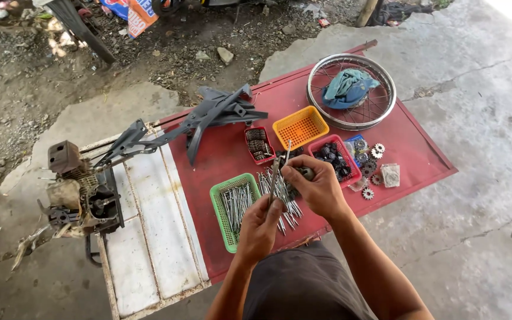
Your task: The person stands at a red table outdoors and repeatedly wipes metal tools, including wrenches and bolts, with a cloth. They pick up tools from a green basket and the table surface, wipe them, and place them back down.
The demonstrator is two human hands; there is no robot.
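My left hand (260, 224) grips a small bundle of thin metal spokes (277, 175) that stick upward from its fist. My right hand (317, 185) is closed over the same bundle near its top, fingers pinching the spokes. Both hands hover above a loose pile of spokes (288, 211) lying on the red board (226, 157). Just left of my left hand sits a green basket (218, 204) holding several more spokes.
Further back stand an orange basket (300, 127), a red tray of springs (259, 144), a red basket of dark parts (336, 157) and small sprockets (374, 160). A spoked wheel rim (351, 90) holds a blue cloth. Grey plastic panels (208, 115) and an engine block (81, 192) lie left.
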